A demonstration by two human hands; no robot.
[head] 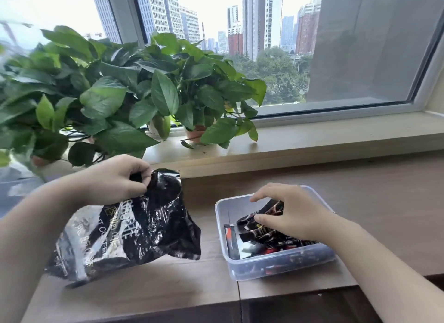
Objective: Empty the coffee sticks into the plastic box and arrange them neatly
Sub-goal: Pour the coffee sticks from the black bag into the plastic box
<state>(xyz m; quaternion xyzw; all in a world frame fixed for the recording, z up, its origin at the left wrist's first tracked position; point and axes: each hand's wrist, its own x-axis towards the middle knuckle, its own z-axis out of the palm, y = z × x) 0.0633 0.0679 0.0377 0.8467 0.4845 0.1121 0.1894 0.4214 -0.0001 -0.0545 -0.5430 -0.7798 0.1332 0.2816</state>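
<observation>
A crumpled black foil coffee bag point(134, 233) with pale lettering hangs over the wooden table, left of centre. My left hand point(115, 178) pinches its upper edge and holds it up. To the right stands a clear plastic box point(283, 262) with several black and red coffee sticks point(262, 236) lying jumbled inside. My right hand point(290, 214) reaches into the box from the right, thumb and fingers curled around a few of the sticks.
Potted green plants point(115, 94) crowd the window sill behind the bag, some leaves reaching close to my left hand. The wooden table point(372, 202) runs right of the box. Its front edge point(288, 296) lies just below the box. A large window is behind.
</observation>
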